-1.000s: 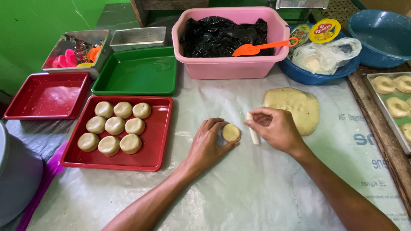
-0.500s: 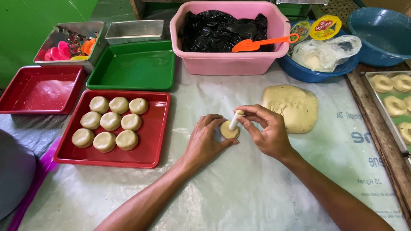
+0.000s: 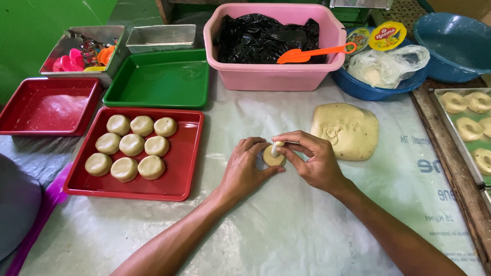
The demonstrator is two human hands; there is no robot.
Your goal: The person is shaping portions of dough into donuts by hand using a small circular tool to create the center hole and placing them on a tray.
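Softly rounded dough disc (image 3: 272,157) between hands (image 3: 245,171)

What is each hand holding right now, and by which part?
Left hand steadies the small round dough disc by its edge; right hand pinches the short white stick near its top.

Both forearms are bare, with no sleeves, rings or watch visible.
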